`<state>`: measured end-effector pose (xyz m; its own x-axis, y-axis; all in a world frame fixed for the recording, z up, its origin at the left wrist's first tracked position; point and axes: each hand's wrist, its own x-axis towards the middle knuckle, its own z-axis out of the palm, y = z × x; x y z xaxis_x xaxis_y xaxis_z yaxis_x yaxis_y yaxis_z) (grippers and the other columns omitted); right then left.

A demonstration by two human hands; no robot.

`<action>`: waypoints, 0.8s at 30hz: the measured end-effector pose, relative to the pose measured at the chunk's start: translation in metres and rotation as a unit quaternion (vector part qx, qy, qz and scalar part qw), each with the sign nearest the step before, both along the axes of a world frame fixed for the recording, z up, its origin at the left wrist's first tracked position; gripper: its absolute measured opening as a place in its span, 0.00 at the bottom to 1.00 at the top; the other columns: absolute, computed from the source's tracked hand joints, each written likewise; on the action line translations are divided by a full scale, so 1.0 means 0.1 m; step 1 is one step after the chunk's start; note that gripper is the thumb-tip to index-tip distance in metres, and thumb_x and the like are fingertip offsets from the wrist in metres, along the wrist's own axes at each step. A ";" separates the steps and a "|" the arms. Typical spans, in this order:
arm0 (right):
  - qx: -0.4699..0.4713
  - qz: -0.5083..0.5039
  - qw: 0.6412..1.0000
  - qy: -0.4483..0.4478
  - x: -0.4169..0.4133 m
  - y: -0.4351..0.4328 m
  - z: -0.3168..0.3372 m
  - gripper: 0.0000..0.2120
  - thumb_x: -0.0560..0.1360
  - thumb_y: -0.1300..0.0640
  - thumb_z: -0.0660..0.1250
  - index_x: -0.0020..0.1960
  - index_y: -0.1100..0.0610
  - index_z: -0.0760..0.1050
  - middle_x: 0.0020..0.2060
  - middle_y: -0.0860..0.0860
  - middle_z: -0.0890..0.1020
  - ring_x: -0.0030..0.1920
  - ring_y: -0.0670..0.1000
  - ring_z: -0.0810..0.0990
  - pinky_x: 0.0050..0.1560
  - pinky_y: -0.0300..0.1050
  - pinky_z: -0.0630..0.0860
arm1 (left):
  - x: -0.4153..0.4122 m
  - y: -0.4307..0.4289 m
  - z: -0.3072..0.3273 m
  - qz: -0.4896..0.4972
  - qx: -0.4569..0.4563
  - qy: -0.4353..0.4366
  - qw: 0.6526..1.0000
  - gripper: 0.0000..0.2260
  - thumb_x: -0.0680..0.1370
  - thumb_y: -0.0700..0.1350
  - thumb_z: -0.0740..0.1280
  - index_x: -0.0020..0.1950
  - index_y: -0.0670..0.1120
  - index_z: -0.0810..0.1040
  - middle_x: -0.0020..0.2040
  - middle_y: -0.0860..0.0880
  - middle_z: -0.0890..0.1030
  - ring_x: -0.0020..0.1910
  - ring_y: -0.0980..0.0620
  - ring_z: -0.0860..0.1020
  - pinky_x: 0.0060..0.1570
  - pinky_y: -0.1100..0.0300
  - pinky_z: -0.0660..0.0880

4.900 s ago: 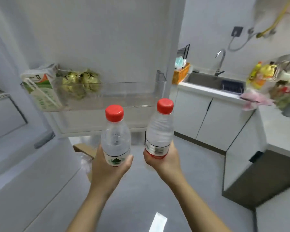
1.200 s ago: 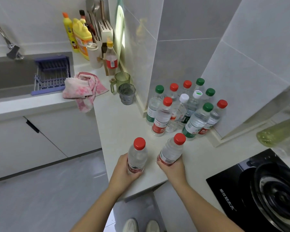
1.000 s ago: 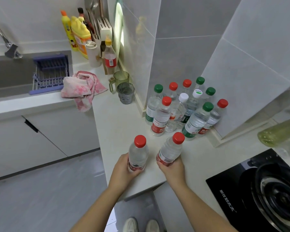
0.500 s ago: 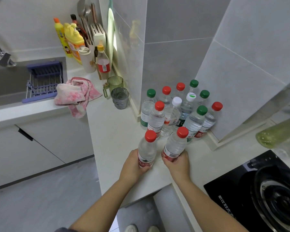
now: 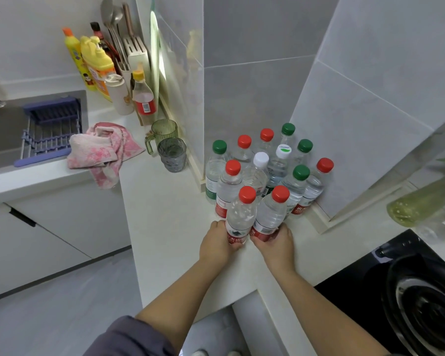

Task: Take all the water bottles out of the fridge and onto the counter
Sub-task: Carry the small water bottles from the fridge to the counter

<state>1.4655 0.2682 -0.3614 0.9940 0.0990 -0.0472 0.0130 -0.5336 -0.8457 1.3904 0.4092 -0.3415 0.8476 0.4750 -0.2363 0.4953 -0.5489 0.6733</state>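
Head view, looking down over both forearms. Left hand (image 5: 216, 242) is gripping the red-labelled base of a red-capped bottle (image 5: 240, 217), fingers curled round it. Right hand (image 5: 275, 242) is clamping the base of a second red-capped bottle (image 5: 270, 214) the same way. The hands are sitting close together, almost knuckle to knuckle, and the two bottles are touching side by side. Both are holding clear water and standing roughly upright on the white counter (image 5: 165, 214); whether their bases are fully down, cannot tell.

Just beyond the fingertips, a cluster of ten bottles (image 5: 260, 170) is standing in the tiled corner: four green caps, four red, two white. All are holding clear water. The two held bottles are pressing up against its front row.

Right of the right hand, a black cooktop (image 5: 357, 291) is carrying a dark pan (image 5: 427, 304); further right, a bottle of yellowish liquid (image 5: 421, 204) is lying at the frame edge.

Beyond the left hand and to its left, a grey glass (image 5: 172, 155) and a green mug (image 5: 164, 131) are standing just beside each other; contents not readable. A pink towel (image 5: 103, 150) is hanging over the counter edge. Further left, a sink (image 5: 0, 134) is holding a blue rack (image 5: 52, 129).

Farthest back, yellow detergent bottles (image 5: 98, 65), a white tumbler (image 5: 118, 95) and a yellow-capped bottle (image 5: 144, 98) are standing together.
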 end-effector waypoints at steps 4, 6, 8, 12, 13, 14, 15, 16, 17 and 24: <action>0.025 0.002 0.999 0.029 0.07 0.00 -0.04 0.28 0.62 0.59 0.83 0.55 0.60 0.70 0.47 0.59 0.80 0.47 0.57 0.82 0.46 0.47 0.79 | 0.09 -0.04 -0.02 0.048 -0.063 -0.035 0.996 0.27 0.70 0.53 0.76 0.64 0.43 0.72 0.58 0.46 0.76 0.56 0.47 0.78 0.55 0.51 0.76; 0.030 -0.002 0.999 0.025 0.11 0.00 -0.07 0.26 0.62 0.60 0.83 0.50 0.56 0.69 0.41 0.55 0.80 0.38 0.51 0.82 0.36 0.31 0.74 | 0.10 -0.06 -0.02 0.086 -0.107 -0.063 0.989 0.29 0.68 0.51 0.78 0.64 0.43 0.71 0.58 0.47 0.77 0.56 0.47 0.79 0.55 0.50 0.77; 0.032 0.002 0.999 0.027 0.16 0.03 -0.11 0.24 0.62 0.59 0.83 0.47 0.55 0.68 0.38 0.53 0.81 0.35 0.48 0.81 0.33 0.30 0.72 | 0.13 -0.07 -0.02 0.103 -0.122 -0.076 0.984 0.32 0.67 0.49 0.79 0.66 0.43 0.68 0.59 0.47 0.77 0.57 0.47 0.78 0.57 0.49 0.76; 0.023 0.013 0.999 0.032 0.25 0.09 -0.18 0.22 0.64 0.59 0.82 0.41 0.57 0.68 0.34 0.55 0.80 0.35 0.56 0.81 0.36 0.46 0.75 | 0.19 -0.05 -0.02 0.096 -0.105 -0.044 0.989 0.38 0.68 0.50 0.78 0.71 0.44 0.63 0.60 0.44 0.76 0.57 0.45 0.77 0.57 0.48 0.76; 0.019 0.013 0.999 0.031 0.26 0.10 -0.20 0.21 0.64 0.59 0.82 0.40 0.57 0.67 0.34 0.55 0.80 0.35 0.57 0.81 0.37 0.47 0.75 | 0.20 -0.05 -0.03 0.094 -0.099 -0.037 0.990 0.38 0.68 0.50 0.78 0.72 0.44 0.62 0.60 0.44 0.75 0.57 0.44 0.77 0.56 0.49 0.76; 0.017 0.013 0.999 0.029 0.26 0.11 -0.21 0.21 0.64 0.59 0.81 0.40 0.57 0.67 0.33 0.55 0.79 0.36 0.57 0.81 0.38 0.47 0.75 | 0.20 -0.05 -0.04 0.092 -0.089 -0.030 0.991 0.39 0.68 0.50 0.78 0.72 0.44 0.61 0.60 0.44 0.75 0.58 0.44 0.77 0.56 0.49 0.76; 0.016 0.013 0.999 0.026 0.25 0.11 -0.22 0.21 0.64 0.59 0.81 0.40 0.56 0.67 0.33 0.55 0.79 0.36 0.57 0.81 0.37 0.46 0.74 | 0.20 -0.05 -0.05 0.089 -0.075 -0.020 0.993 0.39 0.69 0.51 0.78 0.72 0.44 0.61 0.61 0.44 0.74 0.59 0.44 0.76 0.56 0.49 0.75; 0.016 0.013 1.000 0.023 0.24 0.11 -0.21 0.21 0.64 0.60 0.81 0.40 0.56 0.67 0.33 0.54 0.79 0.37 0.57 0.80 0.36 0.42 0.73 | 0.20 -0.05 -0.06 0.084 -0.058 -0.010 0.995 0.39 0.69 0.52 0.77 0.73 0.44 0.60 0.62 0.43 0.74 0.60 0.44 0.75 0.57 0.49 0.75; 0.016 0.015 1.000 0.020 0.23 0.10 -0.20 0.21 0.65 0.60 0.81 0.40 0.56 0.67 0.33 0.54 0.79 0.37 0.57 0.80 0.36 0.40 0.71 | 0.19 -0.04 -0.07 0.078 -0.040 0.002 0.996 0.41 0.69 0.53 0.77 0.73 0.44 0.59 0.63 0.43 0.73 0.61 0.43 0.74 0.57 0.48 0.74; -0.042 -0.005 0.999 -0.033 0.00 0.00 -0.05 0.40 0.61 0.57 0.83 0.67 0.62 0.68 0.63 0.57 0.70 0.64 0.57 0.71 0.64 0.46 0.69 | 0.18 0.28 -0.14 0.019 0.058 0.147 0.987 0.60 0.64 0.65 0.75 0.79 0.44 0.39 0.77 0.45 0.58 0.76 0.44 0.57 0.71 0.43 0.57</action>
<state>1.4658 0.2687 -0.3661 0.9961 0.0873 0.0108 0.0615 -0.6034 -0.7950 1.4079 0.4371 -0.3550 0.7312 0.5435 -0.4123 0.6821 -0.5908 0.4309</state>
